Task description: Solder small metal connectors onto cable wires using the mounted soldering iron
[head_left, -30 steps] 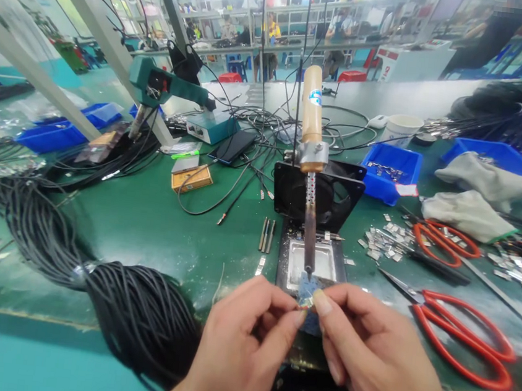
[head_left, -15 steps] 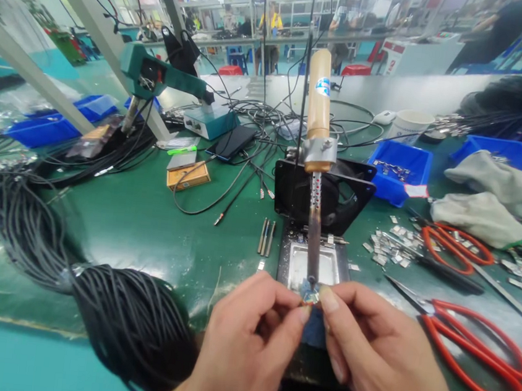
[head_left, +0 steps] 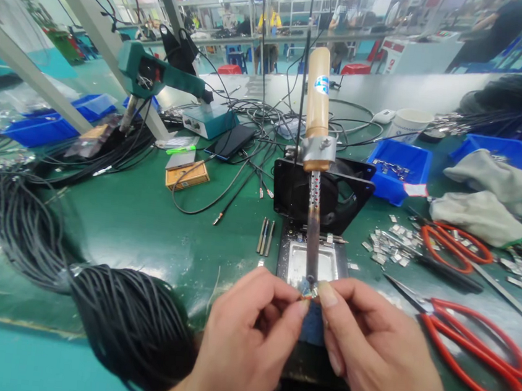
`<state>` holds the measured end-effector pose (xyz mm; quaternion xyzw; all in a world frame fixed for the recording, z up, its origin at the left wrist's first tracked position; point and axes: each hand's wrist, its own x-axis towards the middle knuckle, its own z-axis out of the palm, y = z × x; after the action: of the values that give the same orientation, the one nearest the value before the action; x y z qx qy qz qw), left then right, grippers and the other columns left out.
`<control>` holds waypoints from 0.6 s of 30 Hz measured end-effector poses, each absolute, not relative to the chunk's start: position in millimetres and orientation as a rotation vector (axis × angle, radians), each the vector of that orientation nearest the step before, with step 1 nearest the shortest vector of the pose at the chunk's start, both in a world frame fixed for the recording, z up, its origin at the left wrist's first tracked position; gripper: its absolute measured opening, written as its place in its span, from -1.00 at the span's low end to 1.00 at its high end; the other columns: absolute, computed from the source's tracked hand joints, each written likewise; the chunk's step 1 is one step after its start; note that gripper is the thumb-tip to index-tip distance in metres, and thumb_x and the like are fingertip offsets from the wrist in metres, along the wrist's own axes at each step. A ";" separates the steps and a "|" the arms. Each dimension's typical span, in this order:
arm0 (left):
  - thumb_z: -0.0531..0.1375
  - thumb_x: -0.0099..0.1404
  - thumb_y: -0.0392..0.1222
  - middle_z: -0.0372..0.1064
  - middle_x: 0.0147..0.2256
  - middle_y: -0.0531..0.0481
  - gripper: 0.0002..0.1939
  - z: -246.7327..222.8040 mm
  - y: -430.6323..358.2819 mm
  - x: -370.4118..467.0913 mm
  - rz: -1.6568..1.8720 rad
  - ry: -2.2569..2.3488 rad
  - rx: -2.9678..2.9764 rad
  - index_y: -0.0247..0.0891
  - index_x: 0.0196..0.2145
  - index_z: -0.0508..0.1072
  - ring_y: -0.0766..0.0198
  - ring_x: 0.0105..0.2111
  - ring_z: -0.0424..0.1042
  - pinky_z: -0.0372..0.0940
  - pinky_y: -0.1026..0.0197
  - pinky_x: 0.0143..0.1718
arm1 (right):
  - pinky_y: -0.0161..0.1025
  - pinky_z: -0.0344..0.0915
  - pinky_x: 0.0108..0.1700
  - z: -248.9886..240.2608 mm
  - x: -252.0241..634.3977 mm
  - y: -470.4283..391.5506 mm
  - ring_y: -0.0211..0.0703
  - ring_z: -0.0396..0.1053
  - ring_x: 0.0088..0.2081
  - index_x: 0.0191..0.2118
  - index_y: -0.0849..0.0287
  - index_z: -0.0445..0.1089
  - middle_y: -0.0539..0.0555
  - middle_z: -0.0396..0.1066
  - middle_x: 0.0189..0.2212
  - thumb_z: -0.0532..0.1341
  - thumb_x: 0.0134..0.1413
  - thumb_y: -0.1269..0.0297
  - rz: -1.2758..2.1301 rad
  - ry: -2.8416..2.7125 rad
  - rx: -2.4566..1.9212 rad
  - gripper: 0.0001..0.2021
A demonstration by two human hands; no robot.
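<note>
A soldering iron (head_left: 319, 108) with a wooden handle is clamped upright, its tip pointing down between my hands. My left hand (head_left: 251, 331) pinches thin coloured wire ends just below the tip. My right hand (head_left: 366, 343) pinches a small metal connector (head_left: 313, 293) against those wires, with its thumb and forefinger closed. The fingertips of both hands nearly meet. Behind them lies a shallow metal tray (head_left: 298, 258), and a blue pad (head_left: 313, 325) shows below the fingers.
A black fan (head_left: 280, 188) stands behind the iron. Red-handled scissors (head_left: 478, 349) and loose metal pieces (head_left: 389, 243) lie to the right. A thick black cable bundle (head_left: 126, 324) fills the left front. A blue bin (head_left: 399, 166) sits at the back right.
The view has shifted very slightly. Both hands keep their pinch at the iron's tip, with almost no movement.
</note>
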<state>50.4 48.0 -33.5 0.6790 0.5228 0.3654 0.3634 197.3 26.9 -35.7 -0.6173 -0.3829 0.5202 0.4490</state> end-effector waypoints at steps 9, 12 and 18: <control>0.25 0.33 -0.31 0.39 -0.46 0.10 -0.86 -33.4 48.6 51.2 0.953 1.352 1.729 -0.20 -0.40 0.53 0.36 -0.53 0.38 0.28 0.33 -0.52 | -0.34 0.06 -0.60 -37.9 198.5 27.6 -0.29 0.14 -0.65 -0.39 0.10 0.39 -0.13 0.19 -0.71 0.27 0.15 -0.16 1.289 -0.970 -1.520 -0.60; 0.24 0.34 -0.31 0.38 -0.47 0.11 -0.86 -33.2 49.5 51.3 0.960 1.344 1.728 -0.19 -0.39 0.53 0.36 -0.54 0.38 0.28 0.33 -0.53 | -0.35 0.07 -0.62 -38.3 198.3 27.6 -0.29 0.13 -0.65 -0.38 0.11 0.41 -0.13 0.19 -0.71 0.29 0.15 -0.15 1.287 -0.966 -1.504 -0.61; 0.25 0.32 -0.33 0.39 -0.48 0.11 -0.86 -32.6 50.9 51.5 0.952 1.353 1.735 -0.20 -0.41 0.53 0.36 -0.53 0.39 0.29 0.32 -0.51 | -0.39 0.10 -0.61 -42.0 198.8 27.9 -0.33 0.16 -0.65 -0.38 0.13 0.42 -0.12 0.21 -0.72 0.29 0.17 -0.12 1.269 -0.965 -1.485 -0.62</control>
<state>51.5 50.9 -32.6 0.6742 0.5259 0.3697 0.3636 198.8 27.9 -42.0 -0.6041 -0.3924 0.5163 0.4631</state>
